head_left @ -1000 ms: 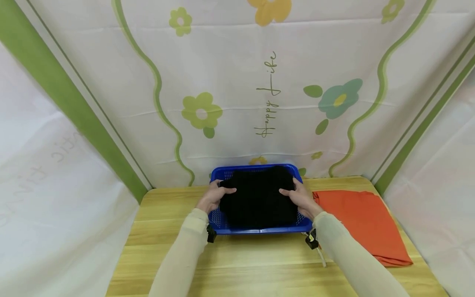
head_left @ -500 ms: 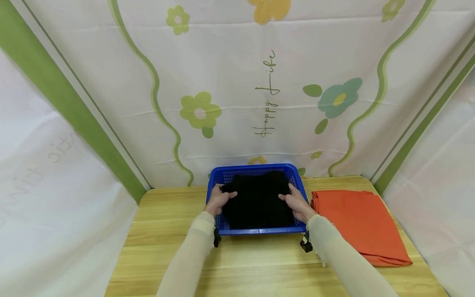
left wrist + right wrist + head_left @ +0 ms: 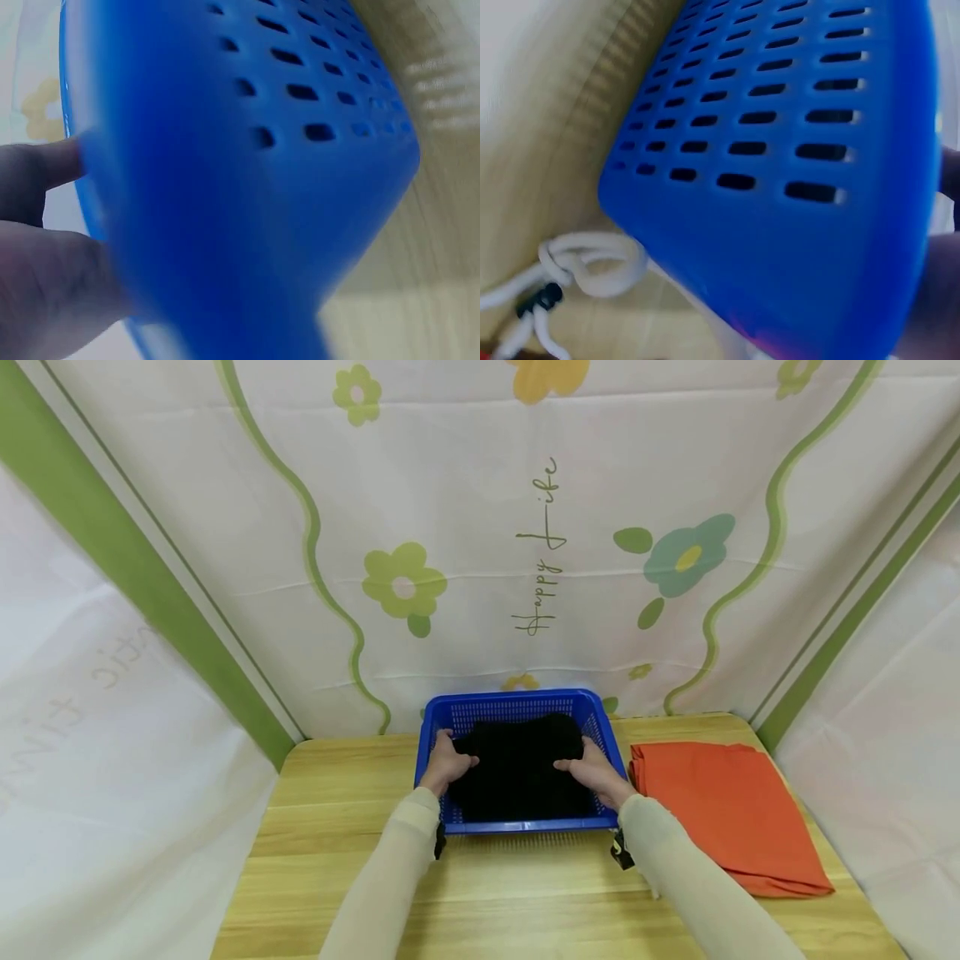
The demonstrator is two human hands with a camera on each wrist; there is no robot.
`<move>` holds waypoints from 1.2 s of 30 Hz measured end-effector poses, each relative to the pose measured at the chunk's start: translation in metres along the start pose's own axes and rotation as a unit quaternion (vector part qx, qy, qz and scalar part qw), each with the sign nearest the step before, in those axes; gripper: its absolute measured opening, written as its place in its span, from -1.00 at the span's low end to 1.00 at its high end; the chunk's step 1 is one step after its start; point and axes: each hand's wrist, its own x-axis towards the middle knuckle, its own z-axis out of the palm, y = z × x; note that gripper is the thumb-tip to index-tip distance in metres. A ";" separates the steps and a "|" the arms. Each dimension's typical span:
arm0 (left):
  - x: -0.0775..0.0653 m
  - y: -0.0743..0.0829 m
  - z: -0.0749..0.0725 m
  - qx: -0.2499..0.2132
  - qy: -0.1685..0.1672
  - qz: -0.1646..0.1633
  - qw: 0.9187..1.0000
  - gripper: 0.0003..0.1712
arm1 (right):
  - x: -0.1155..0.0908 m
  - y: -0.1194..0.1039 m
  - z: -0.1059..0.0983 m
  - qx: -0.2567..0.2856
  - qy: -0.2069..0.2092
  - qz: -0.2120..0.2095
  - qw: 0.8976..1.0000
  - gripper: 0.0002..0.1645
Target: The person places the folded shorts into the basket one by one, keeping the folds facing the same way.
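A folded black cloth [image 3: 521, 772] lies low in a blue perforated plastic basket [image 3: 510, 827] in the head view. My left hand [image 3: 447, 764] holds the cloth's left side, thumb over the top. On the opposite side my right hand [image 3: 596, 770] grips it the same way, with its thumb reaching inward. The cloth hides most of the other fingers. In the left wrist view the basket's side wall [image 3: 300, 195] covers much of my hand. The slotted basket wall [image 3: 727, 225] likewise fills the right wrist view, my hand just showing past its edge.
A folded orange cloth [image 3: 731, 814] lies on the wooden table [image 3: 337, 827] to the right of the basket. A knotted white cord [image 3: 604, 262] with a black toggle [image 3: 540, 298] lies beside the basket. Behind the table hangs a white flowered curtain [image 3: 465, 510].
Both hands have lowered the black cloth deeper into the basket and drawn it slightly toward the front. More of the basket's back wall shows now. The orange cloth has stayed put.
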 end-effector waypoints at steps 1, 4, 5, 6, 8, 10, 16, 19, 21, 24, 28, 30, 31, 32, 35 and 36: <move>-0.002 0.002 0.001 0.028 0.002 0.010 1.000 -0.07 | 0.000 -0.001 0.001 -0.031 0.013 -0.015 0.999 0.10; -0.007 0.008 0.005 0.141 0.002 0.055 0.988 0.00 | -0.002 -0.002 0.005 -0.138 0.051 -0.082 0.986 0.04; -0.008 0.010 0.006 0.185 -0.003 0.074 0.980 0.01 | -0.002 -0.003 0.006 -0.175 0.061 -0.105 0.977 0.02; -0.010 0.012 0.007 0.228 -0.012 0.092 0.969 0.01 | -0.003 -0.003 0.007 -0.208 0.065 -0.127 0.968 0.01; -0.013 0.015 0.010 0.314 -0.043 0.125 0.940 0.02 | -0.005 -0.003 0.010 -0.258 0.054 -0.159 0.952 0.00; -0.017 0.017 0.011 0.377 -0.084 0.147 0.911 0.04 | -0.005 -0.002 0.013 -0.302 0.030 -0.177 0.936 0.01; -0.025 0.015 0.012 0.485 -0.151 0.120 0.853 0.07 | -0.005 0.003 0.018 -0.352 -0.056 -0.147 0.923 0.12; -0.026 0.013 0.012 0.505 -0.150 0.100 0.844 0.06 | -0.003 0.007 0.020 -0.349 -0.075 -0.123 0.926 0.14; -0.026 0.012 0.013 0.509 -0.155 0.087 0.842 0.06 | -0.001 0.010 0.021 -0.347 -0.083 -0.115 0.927 0.14; -0.028 0.012 0.014 0.503 -0.168 0.071 0.845 0.07 | -0.001 0.012 0.022 -0.348 -0.097 -0.103 0.927 0.13; -0.031 0.014 0.014 0.487 -0.184 0.050 0.852 0.08 | -0.001 0.014 0.024 -0.356 -0.110 -0.100 0.922 0.13; -0.030 0.013 0.014 0.482 -0.188 0.045 0.855 0.08 | 0.000 0.016 0.024 -0.356 -0.111 -0.101 0.922 0.13; -0.029 0.013 0.014 0.479 -0.188 0.046 0.856 0.08 | 0.000 0.016 0.024 -0.354 -0.109 -0.103 0.923 0.13; -0.028 0.012 0.014 0.477 -0.187 0.047 0.858 0.08 | 0.000 0.016 0.024 -0.351 -0.107 -0.105 0.924 0.13; -0.024 0.009 0.013 0.468 -0.177 0.061 0.864 0.06 | -0.002 0.014 0.023 -0.334 -0.096 -0.113 0.931 0.14; -0.024 0.008 0.013 0.463 -0.173 0.068 0.867 0.05 | -0.003 0.013 0.022 -0.331 -0.091 -0.119 0.932 0.14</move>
